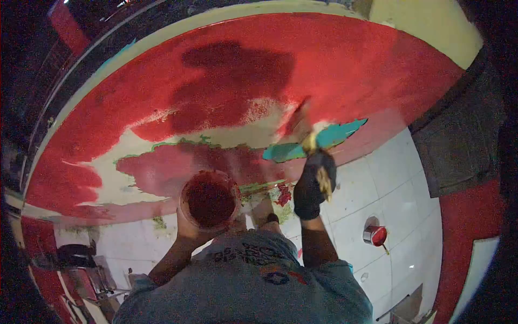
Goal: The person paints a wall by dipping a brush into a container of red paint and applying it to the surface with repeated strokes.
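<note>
My left hand (190, 231), bare, grips a round container (182, 201) from below and the side, close to my body. Dark red paint (211, 201) shows inside it. My right hand (313, 186), in a black glove, is closed around a paintbrush (309, 142). The wooden handle sticks out past the glove, and the bristles are blurred against the wall (345, 65). Red paint covers much of that wall, with cream patches (113, 181) and a teal patch (345, 131) behind the brush. Shadows fall across the upper wall.
A paint can (375, 235) with red on top stands on the white tiled floor (353, 216), to the right. A dark covering (458, 135) hangs at the right end of the wall. Assorted objects (89, 275) lie at the lower left. A foot (272, 220) shows below me.
</note>
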`<state>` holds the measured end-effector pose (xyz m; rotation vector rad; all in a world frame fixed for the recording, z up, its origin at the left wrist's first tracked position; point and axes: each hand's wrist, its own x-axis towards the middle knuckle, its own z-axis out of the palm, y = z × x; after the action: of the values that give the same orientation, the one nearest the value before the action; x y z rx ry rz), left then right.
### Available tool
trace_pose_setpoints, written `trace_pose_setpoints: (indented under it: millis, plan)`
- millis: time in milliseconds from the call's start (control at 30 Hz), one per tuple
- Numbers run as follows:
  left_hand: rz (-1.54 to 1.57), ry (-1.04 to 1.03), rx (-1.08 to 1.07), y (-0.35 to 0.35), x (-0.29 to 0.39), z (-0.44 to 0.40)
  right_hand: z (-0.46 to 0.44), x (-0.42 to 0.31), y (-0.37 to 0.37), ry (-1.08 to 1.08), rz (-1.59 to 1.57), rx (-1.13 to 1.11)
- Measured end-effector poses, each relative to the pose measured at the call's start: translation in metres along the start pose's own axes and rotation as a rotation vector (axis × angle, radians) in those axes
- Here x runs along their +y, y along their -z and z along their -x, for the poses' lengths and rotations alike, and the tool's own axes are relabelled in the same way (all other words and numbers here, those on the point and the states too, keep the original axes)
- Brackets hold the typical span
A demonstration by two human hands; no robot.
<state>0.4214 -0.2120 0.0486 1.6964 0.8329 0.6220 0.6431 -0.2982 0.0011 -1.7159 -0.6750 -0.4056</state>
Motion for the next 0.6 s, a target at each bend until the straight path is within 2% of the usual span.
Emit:
trace_pose_setpoints:
  millis: [33,67,133,167,300,367,400,433,467,500,567,600]
  plan:
    - [-0.107,-0.047,0.005,0.001,0.003,-0.001,0.008,-0.002,0.002,0.144,0.121,-0.057]
    - [-0.216,-0.094,0.012,0.001,0.003,-0.002,0.007,-0.006,0.003,0.153,0.119,-0.060]
    - [-0.223,-0.069,0.017,0.002,-0.005,-0.005,0.000,-0.021,0.010,-0.158,-0.236,-0.020]
    - [-0.236,-0.041,0.011,0.003,-0.012,-0.005,-0.001,-0.012,0.005,-0.193,-0.207,0.123]
    - [-0.272,0.032,-0.027,0.000,-0.023,-0.006,-0.051,-0.037,0.008,-0.194,-0.357,0.308]
    - [0.125,0.031,0.000,-0.003,-0.008,-0.006,-0.054,-0.043,0.004,-0.164,-0.457,0.381]
    - [0.125,0.033,0.003,-0.002,-0.006,-0.005,-0.047,-0.049,0.001,-0.175,-0.370,0.412]
    - [0.062,-0.033,0.038,0.000,-0.006,-0.004,-0.039,-0.053,-0.001,-0.186,-0.283,0.440]
    - [-0.002,-0.097,0.071,0.001,-0.006,-0.003,-0.025,-0.049,-0.001,-0.114,-0.205,0.342]
    - [-0.001,-0.090,0.074,0.004,-0.013,-0.002,-0.022,-0.047,-0.002,-0.116,-0.203,0.336]
    - [-0.405,-0.041,-0.031,0.009,-0.030,-0.003,-0.017,-0.045,-0.004,-0.124,-0.210,0.299]
    - [-0.404,-0.042,-0.033,0.009,-0.030,-0.004,-0.017,-0.044,-0.005,-0.124,-0.215,0.284]
